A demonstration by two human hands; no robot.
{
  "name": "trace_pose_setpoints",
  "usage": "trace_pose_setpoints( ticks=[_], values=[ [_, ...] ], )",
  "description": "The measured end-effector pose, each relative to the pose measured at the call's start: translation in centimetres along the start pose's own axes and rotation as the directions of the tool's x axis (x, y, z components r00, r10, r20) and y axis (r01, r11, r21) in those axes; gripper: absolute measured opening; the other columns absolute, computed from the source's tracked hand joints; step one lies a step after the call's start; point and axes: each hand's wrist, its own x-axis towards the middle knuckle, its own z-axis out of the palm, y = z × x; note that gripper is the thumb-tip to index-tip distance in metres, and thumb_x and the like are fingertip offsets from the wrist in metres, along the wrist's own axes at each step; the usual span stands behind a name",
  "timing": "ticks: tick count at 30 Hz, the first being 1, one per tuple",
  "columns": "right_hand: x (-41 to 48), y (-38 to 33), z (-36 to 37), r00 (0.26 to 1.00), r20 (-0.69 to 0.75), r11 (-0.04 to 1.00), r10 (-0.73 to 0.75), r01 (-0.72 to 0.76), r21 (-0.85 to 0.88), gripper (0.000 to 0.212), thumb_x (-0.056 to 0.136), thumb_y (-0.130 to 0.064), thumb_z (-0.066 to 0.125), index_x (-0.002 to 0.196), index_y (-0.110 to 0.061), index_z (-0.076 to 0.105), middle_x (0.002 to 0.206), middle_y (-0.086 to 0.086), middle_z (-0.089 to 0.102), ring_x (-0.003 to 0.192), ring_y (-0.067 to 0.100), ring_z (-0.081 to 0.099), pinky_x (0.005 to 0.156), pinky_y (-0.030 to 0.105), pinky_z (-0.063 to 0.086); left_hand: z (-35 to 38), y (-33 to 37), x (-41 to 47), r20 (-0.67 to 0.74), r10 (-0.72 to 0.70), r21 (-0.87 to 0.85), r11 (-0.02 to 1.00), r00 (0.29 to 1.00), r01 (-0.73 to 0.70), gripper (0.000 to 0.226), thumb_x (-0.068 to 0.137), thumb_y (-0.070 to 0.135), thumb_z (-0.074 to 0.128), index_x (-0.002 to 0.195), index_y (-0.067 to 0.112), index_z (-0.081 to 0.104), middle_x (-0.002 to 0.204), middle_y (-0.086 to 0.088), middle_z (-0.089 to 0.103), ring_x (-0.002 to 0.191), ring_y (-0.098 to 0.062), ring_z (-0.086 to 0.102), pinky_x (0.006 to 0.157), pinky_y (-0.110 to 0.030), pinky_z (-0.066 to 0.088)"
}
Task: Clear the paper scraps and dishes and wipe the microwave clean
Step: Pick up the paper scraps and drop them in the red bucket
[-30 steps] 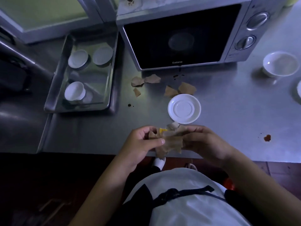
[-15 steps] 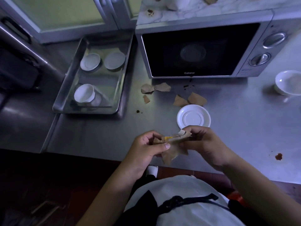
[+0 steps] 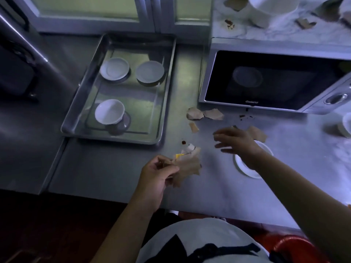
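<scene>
Letting go of the wad since the earlier frame, the right hand [image 3: 237, 143] now reaches, fingers spread and empty, over the round white saucer [image 3: 245, 169] toward loose brown paper scraps [image 3: 195, 113] in front of the silver microwave [image 3: 266, 80]. The left hand [image 3: 157, 173] alone pinches the crumpled brown paper wad [image 3: 188, 164]. Clearing looks about half done: three white dishes [image 3: 114, 68] sit in the steel tray [image 3: 167, 88], but scraps, saucer and brown stains [image 3: 183, 142] remain on the dim grey steel table [image 3: 114, 168], with no sign of wiping yet.

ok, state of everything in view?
microwave: door shut
tray: holds three dishes
left grip: holds paper wad
right grip: open, empty
saucer: on counter, partly under right arm
scraps: loose by microwave
</scene>
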Motion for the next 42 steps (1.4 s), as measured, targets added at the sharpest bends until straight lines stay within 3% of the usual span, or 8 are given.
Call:
trace_pose_setpoints(
  ticks=[3,9,13,21,26,32,39,42],
  values=[
    [5.7,-0.4,2.3,0.99,-0.127,0.888,-0.063,-0.003,-0.46,0.035,0.091,-0.029,0.068,0.124,-0.02,0.062,0.123,0.005,0.065,0.1,0.019,0.064,0.083,0.034,0.053,-2.9,0.5,1.2,-0.025,-0.047,-0.031,0.998,0.999,0.047,0.028,0.083,-0.013,0.061,0.076,0.014,0.057,0.078,-0.017,0.061,0.068,-0.027,0.059,0.053,-0.033,0.047],
    [14.4,-1.5,7.8,0.977,-0.2,0.577,-0.076,-0.12,-0.808,0.061,0.089,-0.043,0.056,0.146,-0.03,0.041,0.15,0.006,0.043,0.134,0.035,0.043,0.114,0.059,0.023,-6.9,1.4,2.6,-0.007,-0.092,-0.115,0.989,0.996,0.091,0.026,0.081,-0.013,0.063,0.078,0.012,0.055,0.077,-0.017,0.062,0.068,-0.026,0.067,0.061,-0.035,0.055],
    [17.1,-1.7,9.6,0.909,-0.402,0.591,0.108,-0.384,-0.71,0.055,0.082,-0.049,0.048,0.134,-0.031,0.051,0.141,0.005,0.049,0.133,0.034,0.043,0.112,0.062,0.018,-8.7,1.8,2.8,0.028,-0.104,-0.143,0.984,0.994,0.107,0.024,0.065,0.001,0.074,0.071,0.019,0.059,0.079,-0.016,0.062,0.071,-0.027,0.066,0.062,-0.035,0.053],
    [15.3,1.6,8.7,0.831,-0.517,0.63,-0.203,-0.294,-0.719,0.019,0.091,-0.02,0.055,0.097,-0.017,0.073,0.088,0.013,0.066,0.091,0.034,0.064,0.09,0.041,0.049,-9.5,1.8,3.6,0.079,-0.136,-0.075,0.987,0.988,0.141,0.034,0.078,-0.01,0.069,0.065,0.02,0.061,0.08,-0.019,0.06,0.074,-0.031,0.064,0.065,-0.041,0.052],
    [12.1,3.3,7.4,0.841,-0.512,0.627,-0.174,-0.307,-0.716,0.024,0.094,-0.018,0.05,0.09,-0.017,0.074,0.075,0.006,0.062,0.078,0.03,0.065,0.063,0.027,0.041,-8.6,1.7,3.6,0.134,-0.168,0.0,0.986,0.977,0.169,0.029,0.082,-0.008,0.066,0.071,0.018,0.062,0.084,-0.02,0.064,0.077,-0.033,0.064,0.072,-0.046,0.049],
    [4.8,5.0,7.3,0.919,-0.393,0.746,-0.03,-0.241,-0.621,0.059,0.102,-0.06,0.03,0.083,-0.014,0.063,0.087,0.009,0.066,0.08,0.031,0.06,0.077,0.039,0.049,-6.6,1.1,3.7,0.089,-0.164,0.104,0.982,0.982,0.154,0.035,0.083,-0.012,0.064,0.067,0.018,0.055,0.071,-0.011,0.056,0.068,-0.026,0.053,0.052,-0.032,0.045],
    [-2.5,5.1,5.2,0.883,-0.463,0.975,0.074,-0.161,-0.15,0.022,0.093,-0.03,0.067,0.096,-0.011,0.078,0.071,-0.009,0.065,0.069,0.012,0.061,0.063,0.025,0.045,-4.1,0.2,3.4,0.075,-0.164,0.143,0.978,0.984,0.152,0.032,0.082,-0.015,0.061,0.071,0.013,0.05,0.066,-0.008,0.056,0.058,-0.023,0.053,0.053,-0.031,0.041],
    [-4.2,5.6,2.5,0.904,-0.424,0.978,0.054,-0.134,-0.16,0.016,0.082,-0.023,0.074,0.072,-0.011,0.076,0.067,0.009,0.07,0.067,0.026,0.065,0.063,0.029,0.043,-3.2,-0.3,2.6,0.055,-0.181,0.135,0.976,0.982,0.172,0.031,0.083,-0.015,0.061,0.074,0.013,0.051,0.066,-0.006,0.061,0.055,-0.018,0.061,0.045,-0.027,0.047]
  ],
)
